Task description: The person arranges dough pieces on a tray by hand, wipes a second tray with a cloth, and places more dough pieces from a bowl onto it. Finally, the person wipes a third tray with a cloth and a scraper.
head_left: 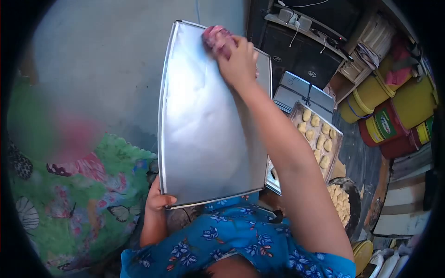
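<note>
A large silver baking tray (208, 129) is held up tilted in front of me, its flat face toward me. My left hand (160, 198) grips its lower left corner, thumb over the rim and the other fingers mostly hidden behind. Near the top edge, my right hand (238, 62) presses a crumpled pink and dark red cloth (218, 41) against the metal. My right forearm crosses the tray's right side. Beyond that arm, a second baking tray (337, 139) carries several pieces of pale dough (327, 145).
A round dark pan (356, 204) piled with pale dough pieces sits at lower right. Silver tins (303, 90) tied with black cord stand behind the second tray. Yellow and red buckets (371, 99) line the right. A butterfly-patterned green cloth (102, 194) covers the left side.
</note>
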{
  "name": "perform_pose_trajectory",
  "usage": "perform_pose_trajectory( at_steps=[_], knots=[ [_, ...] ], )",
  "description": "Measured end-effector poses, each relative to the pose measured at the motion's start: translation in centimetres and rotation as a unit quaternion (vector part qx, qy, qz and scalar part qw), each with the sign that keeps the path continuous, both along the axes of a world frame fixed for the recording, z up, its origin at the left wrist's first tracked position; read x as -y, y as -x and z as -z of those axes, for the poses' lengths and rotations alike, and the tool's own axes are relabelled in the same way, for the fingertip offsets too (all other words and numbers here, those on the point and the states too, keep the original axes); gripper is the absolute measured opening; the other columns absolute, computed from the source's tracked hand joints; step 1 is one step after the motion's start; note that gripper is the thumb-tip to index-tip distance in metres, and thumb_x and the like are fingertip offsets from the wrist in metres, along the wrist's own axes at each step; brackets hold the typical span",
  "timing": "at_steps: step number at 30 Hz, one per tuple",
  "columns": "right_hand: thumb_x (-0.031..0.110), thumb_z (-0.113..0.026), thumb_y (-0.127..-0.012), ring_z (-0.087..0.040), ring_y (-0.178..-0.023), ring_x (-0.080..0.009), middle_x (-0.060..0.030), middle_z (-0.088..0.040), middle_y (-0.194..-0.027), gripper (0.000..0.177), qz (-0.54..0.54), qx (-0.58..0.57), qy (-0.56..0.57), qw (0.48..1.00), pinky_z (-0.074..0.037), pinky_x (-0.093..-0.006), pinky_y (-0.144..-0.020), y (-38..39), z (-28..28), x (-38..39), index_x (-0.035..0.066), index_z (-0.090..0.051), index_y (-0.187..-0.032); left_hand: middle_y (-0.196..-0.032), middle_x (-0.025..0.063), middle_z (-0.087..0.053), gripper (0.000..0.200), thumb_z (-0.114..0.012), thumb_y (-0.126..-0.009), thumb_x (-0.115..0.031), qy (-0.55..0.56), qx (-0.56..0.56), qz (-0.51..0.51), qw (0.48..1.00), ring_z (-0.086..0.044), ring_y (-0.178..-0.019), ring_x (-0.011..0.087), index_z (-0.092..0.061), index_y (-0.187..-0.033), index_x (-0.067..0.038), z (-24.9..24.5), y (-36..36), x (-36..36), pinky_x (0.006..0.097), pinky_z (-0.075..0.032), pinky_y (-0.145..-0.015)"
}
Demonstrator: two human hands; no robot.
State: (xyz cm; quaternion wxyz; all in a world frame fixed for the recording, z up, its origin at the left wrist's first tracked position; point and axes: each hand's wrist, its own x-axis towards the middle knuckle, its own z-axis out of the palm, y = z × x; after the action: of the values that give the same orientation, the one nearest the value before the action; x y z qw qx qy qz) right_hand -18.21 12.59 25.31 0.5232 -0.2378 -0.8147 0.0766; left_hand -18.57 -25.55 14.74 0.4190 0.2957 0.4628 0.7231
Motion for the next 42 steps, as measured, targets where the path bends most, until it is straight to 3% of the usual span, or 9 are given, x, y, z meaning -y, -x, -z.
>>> perform_pose_trajectory(
  at_steps=[4,7,13,22,25,29,35,38,42],
  knots=[
    [0.029,-0.068,-0.073,-0.058,-0.103,-0.0305,-0.0063,-0.062,-0.116,0.045,-0.237,0.151,-0.053,0.958,-0.042,-0.0471,-0.087,-3.9,1.9,7.6,0.025,-0.066,-0.118,-0.120,0.0127,-0.060,0.090,-0.069,-0.056,-0.006,-0.016,0.047,0.011,0.999,-0.059,-0.109,0.0242,-0.037,-0.139,0.006,1.4,1.0,-0.6,0.0330,-0.044,-0.095],
    [0.045,-0.047,-0.095,-0.068,-0.082,-0.0271,-0.0021,-0.069,-0.107,0.034,-0.399,0.154,0.006,0.904,-0.052,-0.0408,-0.060,-7.0,2.2,14.6,0.021,-0.070,-0.101,-0.117,0.0117,-0.061,0.088,-0.068,-0.055,-0.006,-0.002,0.053,-0.002,0.999,-0.060,-0.105,0.0228,-0.039,-0.138,0.006,1.6,1.1,-1.1,0.0312,-0.045,-0.092],
    [0.023,-0.076,-0.067,-0.059,-0.103,-0.0242,-0.0045,-0.062,-0.116,0.055,-0.295,-0.019,-0.185,0.937,-0.042,-0.0423,-0.082,-1.2,-2.4,9.0,0.033,-0.066,-0.120,-0.117,0.0120,-0.061,0.080,-0.069,-0.056,-0.008,0.030,-0.049,0.011,0.998,-0.058,-0.109,0.0229,-0.046,-0.131,0.008,-1.9,1.1,1.0,0.0325,-0.041,-0.096],
    [0.038,-0.062,-0.087,-0.048,-0.113,-0.0332,-0.0108,-0.053,-0.127,0.033,0.072,0.076,0.118,0.987,-0.040,-0.0451,-0.093,-2.8,5.9,-5.7,0.018,-0.069,-0.112,-0.112,0.0146,-0.062,0.083,-0.073,-0.054,-0.013,-0.025,0.003,-0.084,0.996,-0.061,-0.101,0.0259,-0.046,-0.130,0.007,-0.2,2.4,-0.2,0.0356,-0.047,-0.090],
    [0.024,-0.066,-0.079,-0.056,-0.101,-0.0326,-0.0090,-0.061,-0.117,0.040,-0.134,0.070,-0.049,0.987,-0.044,-0.0474,-0.084,-6.7,7.1,5.7,0.027,-0.065,-0.120,-0.113,0.0138,-0.062,0.085,-0.068,-0.053,-0.014,-0.015,0.007,-0.103,0.995,-0.062,-0.100,0.0250,-0.045,-0.132,0.004,-0.1,2.7,-2.7,0.0350,-0.047,-0.090],
    [0.034,-0.072,-0.064,-0.057,-0.096,-0.0201,0.0007,-0.055,-0.131,0.069,-0.484,0.151,-0.196,0.839,-0.039,-0.0447,-0.086,-10.8,10.3,15.0,0.033,-0.057,-0.132,-0.116,0.0152,-0.061,0.087,-0.065,-0.051,-0.013,-0.031,0.032,-0.123,0.991,-0.061,-0.104,0.0267,-0.044,-0.133,0.004,-0.5,2.8,-4.1,0.0336,-0.045,-0.095],
    [0.023,-0.074,-0.074,-0.062,-0.109,-0.0352,-0.0073,-0.067,-0.114,0.042,-0.301,0.047,-0.168,0.937,-0.049,-0.0445,-0.080,-6.8,3.2,1.1,0.022,-0.070,-0.116,-0.122,0.0192,-0.058,0.093,-0.066,-0.050,-0.012,-0.050,-0.018,-0.090,0.995,-0.058,-0.110,0.0317,-0.039,-0.137,0.008,-1.8,2.8,-1.1,0.0422,-0.044,-0.099],
    [0.024,-0.068,-0.078,-0.056,-0.107,-0.0317,-0.0067,-0.062,-0.114,0.029,0.080,-0.031,-0.015,0.996,-0.041,-0.0472,-0.086,-4.1,1.7,-5.9,0.029,-0.071,-0.107,-0.122,0.0203,-0.058,0.093,-0.067,-0.051,-0.013,-0.054,0.008,-0.069,0.996,-0.059,-0.108,0.0321,-0.038,-0.137,0.009,-3.2,2.1,-0.9,0.0406,-0.045,-0.097],
    [0.031,-0.065,-0.084,-0.055,-0.108,-0.0298,-0.0080,-0.064,-0.115,0.029,0.001,0.037,0.003,0.999,-0.040,-0.0456,-0.084,-1.8,-1.4,0.8,0.026,-0.070,-0.112,-0.120,0.0204,-0.058,0.094,-0.067,-0.052,-0.014,-0.073,0.032,-0.082,0.993,-0.060,-0.106,0.0324,-0.037,-0.138,0.009,-0.8,2.6,-2.1,0.0391,-0.047,-0.095]
  ],
)
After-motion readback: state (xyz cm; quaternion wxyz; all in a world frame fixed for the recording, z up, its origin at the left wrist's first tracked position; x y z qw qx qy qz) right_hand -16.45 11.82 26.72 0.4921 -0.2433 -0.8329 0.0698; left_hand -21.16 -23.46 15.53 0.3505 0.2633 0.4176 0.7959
